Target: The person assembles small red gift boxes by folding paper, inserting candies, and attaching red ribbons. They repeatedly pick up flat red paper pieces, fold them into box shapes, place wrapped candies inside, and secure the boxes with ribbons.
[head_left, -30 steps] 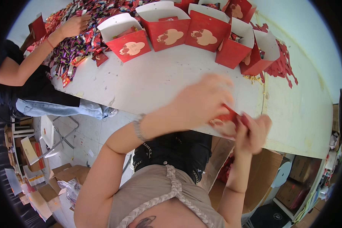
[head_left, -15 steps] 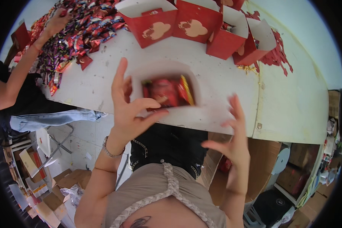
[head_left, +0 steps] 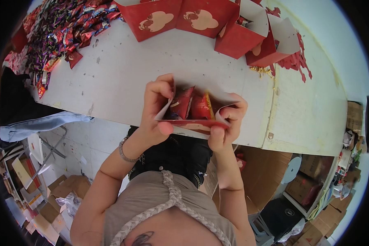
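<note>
A red paper gift box [head_left: 197, 124] with white inner walls is held at the table's front edge, its top open. Inside it lie wrapped candies [head_left: 181, 104] in red wrappers, one with a yellow edge. My left hand [head_left: 156, 110] is closed on the left side of the rim, thumb in front and fingers behind. My right hand [head_left: 229, 121] pinches the right side of the rim in the same way, and the side panels bend inward between the fingers.
Several red boxes [head_left: 201, 18] with light cloud-shaped patches stand along the far side. A heap of wrapped candies [head_left: 65, 37] covers the far left. Red tassel-like pieces [head_left: 301, 61] and gold bits [head_left: 261, 71] lie at the right. A brown carton [head_left: 262, 172] stands below the table.
Both hands were apart with fingers spread around the box; now they have closed on its rim, folding the sides inward. The other person's hand has left the candy heap.
</note>
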`<action>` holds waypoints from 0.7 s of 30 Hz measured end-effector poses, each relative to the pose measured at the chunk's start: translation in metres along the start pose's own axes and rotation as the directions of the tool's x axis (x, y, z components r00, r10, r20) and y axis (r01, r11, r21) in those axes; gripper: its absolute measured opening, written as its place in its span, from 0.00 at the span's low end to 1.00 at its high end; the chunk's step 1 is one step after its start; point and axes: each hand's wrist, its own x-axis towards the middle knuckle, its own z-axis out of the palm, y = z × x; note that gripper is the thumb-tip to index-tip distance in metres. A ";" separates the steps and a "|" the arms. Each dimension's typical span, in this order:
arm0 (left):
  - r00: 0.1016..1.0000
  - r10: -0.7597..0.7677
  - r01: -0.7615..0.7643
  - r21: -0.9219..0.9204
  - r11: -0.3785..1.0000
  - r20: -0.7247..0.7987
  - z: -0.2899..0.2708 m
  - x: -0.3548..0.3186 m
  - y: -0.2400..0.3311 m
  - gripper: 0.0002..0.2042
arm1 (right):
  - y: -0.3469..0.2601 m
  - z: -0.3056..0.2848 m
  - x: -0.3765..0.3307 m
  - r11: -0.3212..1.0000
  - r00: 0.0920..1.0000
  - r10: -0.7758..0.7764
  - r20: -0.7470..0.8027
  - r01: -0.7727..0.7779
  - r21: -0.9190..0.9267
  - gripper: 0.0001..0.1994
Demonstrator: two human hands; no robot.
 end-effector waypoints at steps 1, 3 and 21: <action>0.999 0.008 -0.010 0.033 0.999 0.034 0.000 0.006 0.001 0.32 | -0.003 -0.001 0.004 0.997 0.999 -0.026 -0.028 0.024 -0.072 0.12; 1.000 0.024 -0.023 0.135 0.991 -0.005 0.007 0.012 0.011 0.24 | -0.002 0.002 0.003 0.998 0.994 -0.059 -0.092 0.057 -0.016 0.09; 0.981 0.171 -0.176 0.061 0.982 0.092 0.005 0.023 0.006 0.16 | 0.006 0.010 0.010 0.943 0.976 0.090 -0.200 -0.019 0.331 0.16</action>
